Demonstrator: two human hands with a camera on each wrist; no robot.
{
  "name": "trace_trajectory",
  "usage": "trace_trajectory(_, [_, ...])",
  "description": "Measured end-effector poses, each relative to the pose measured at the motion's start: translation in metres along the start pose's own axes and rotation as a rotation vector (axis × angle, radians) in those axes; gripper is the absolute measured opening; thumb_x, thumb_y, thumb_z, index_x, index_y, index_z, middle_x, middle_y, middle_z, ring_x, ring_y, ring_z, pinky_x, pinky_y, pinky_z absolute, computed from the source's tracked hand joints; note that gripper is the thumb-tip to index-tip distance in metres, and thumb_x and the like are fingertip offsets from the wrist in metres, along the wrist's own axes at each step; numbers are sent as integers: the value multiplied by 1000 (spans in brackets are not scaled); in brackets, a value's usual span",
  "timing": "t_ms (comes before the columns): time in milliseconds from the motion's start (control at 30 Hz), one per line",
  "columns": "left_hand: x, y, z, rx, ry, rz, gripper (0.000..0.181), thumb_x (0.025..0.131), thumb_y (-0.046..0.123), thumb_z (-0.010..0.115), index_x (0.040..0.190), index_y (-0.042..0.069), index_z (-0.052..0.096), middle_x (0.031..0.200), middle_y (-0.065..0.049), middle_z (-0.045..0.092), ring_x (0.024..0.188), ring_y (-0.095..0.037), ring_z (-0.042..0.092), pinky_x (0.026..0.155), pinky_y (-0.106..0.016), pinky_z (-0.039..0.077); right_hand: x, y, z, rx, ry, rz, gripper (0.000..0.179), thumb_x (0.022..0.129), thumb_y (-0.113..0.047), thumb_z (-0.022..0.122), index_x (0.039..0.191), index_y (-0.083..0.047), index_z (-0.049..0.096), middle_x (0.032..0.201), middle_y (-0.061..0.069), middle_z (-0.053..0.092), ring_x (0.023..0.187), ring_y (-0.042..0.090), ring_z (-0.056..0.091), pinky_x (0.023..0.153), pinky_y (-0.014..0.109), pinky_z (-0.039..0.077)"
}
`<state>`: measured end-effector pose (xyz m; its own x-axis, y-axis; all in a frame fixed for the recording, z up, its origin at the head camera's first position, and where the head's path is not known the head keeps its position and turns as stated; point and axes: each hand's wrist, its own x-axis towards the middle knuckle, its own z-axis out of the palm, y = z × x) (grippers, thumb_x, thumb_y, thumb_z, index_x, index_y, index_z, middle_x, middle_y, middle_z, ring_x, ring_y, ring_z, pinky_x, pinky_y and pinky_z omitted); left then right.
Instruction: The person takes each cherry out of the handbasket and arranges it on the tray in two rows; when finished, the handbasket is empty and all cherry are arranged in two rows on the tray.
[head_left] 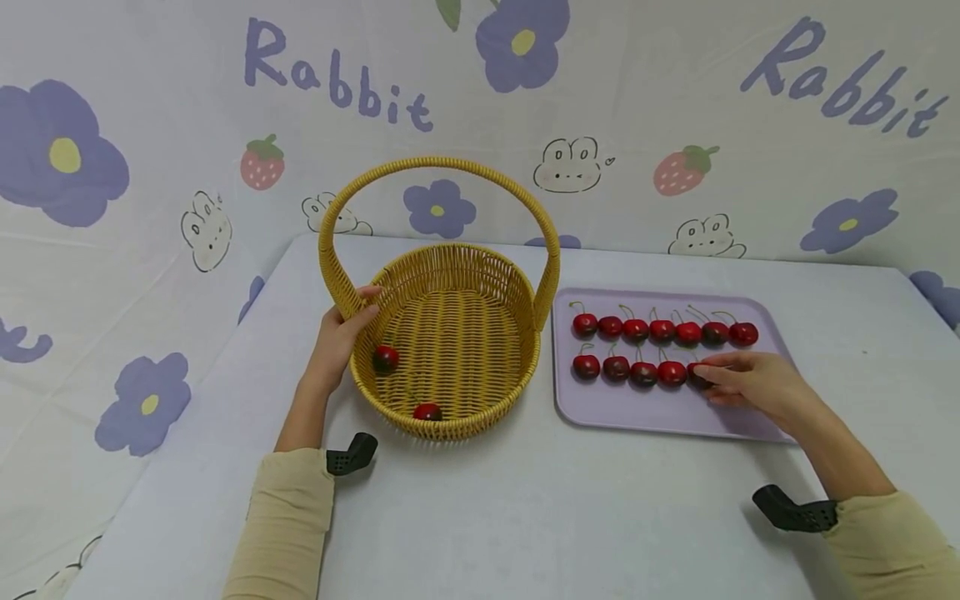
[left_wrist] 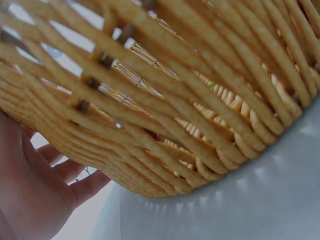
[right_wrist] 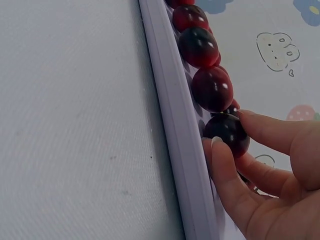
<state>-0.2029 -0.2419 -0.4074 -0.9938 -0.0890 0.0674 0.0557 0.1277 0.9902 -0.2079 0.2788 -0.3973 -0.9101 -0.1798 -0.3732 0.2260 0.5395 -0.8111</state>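
Note:
A round yellow wicker basket (head_left: 454,350) with a tall arched handle stands left of centre. My left hand (head_left: 341,337) grips its left rim beside the foot of the handle; in the left wrist view, fingers (left_wrist: 90,187) show past the weave. Two red cherries (head_left: 386,359) lie inside, one at the left wall and one by the front. On a lilac tray (head_left: 660,415) lie two rows of cherries with green stems. My right hand (head_left: 757,385) pinches a dark red cherry (right_wrist: 227,134) between thumb and fingers at the right end of the near row.
The far row of cherries (head_left: 662,332) runs along the back of the tray. A white cloth covers the table (head_left: 525,517). Behind it hangs a printed backdrop (head_left: 622,100) with flowers and rabbits. Black wrist mounts (head_left: 352,454) stick out from both sleeves.

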Motion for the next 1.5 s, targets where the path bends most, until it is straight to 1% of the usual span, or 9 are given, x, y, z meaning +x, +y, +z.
trace_trajectory(300, [1,-1,0,-9,3,4,41,99,19,51,137,2,49,140,-14,45,126,-24,40,106,-40,25,-2,-2,1,-15,15,-16,64,96,-32,59,133,17,39,102,6,63,76,9,64,71,24,53])
trace_trajectory(833, [0,0,1,-8,-2,2,41,99,19,51,137,1,48,141,-15,44,127,-25,40,107,-41,25,-2,-2,3,-104,48,-44,63,95,-35,59,131,14,45,105,11,64,79,8,61,69,25,53])
trace_trajectory(1167, [0,1,0,4,-1,-4,42,99,20,50,137,2,48,141,-16,44,125,-26,40,106,-41,25,-1,-2,4,-106,59,-52,60,96,-34,58,130,14,46,105,11,63,79,7,60,68,26,53])
trace_trajectory(1367, [-1,2,0,11,-3,-4,42,100,20,50,138,2,47,141,-16,43,126,-27,40,107,-42,25,0,-1,3,-74,55,-69,57,97,-29,57,130,16,44,105,10,63,78,7,59,68,25,53])
trace_trajectory(1500, [-1,2,0,9,-2,-4,42,100,20,50,137,3,48,141,-15,44,126,-26,40,107,-42,25,1,1,3,-60,54,-71,56,98,-28,55,131,17,44,110,13,60,78,7,59,69,24,53])
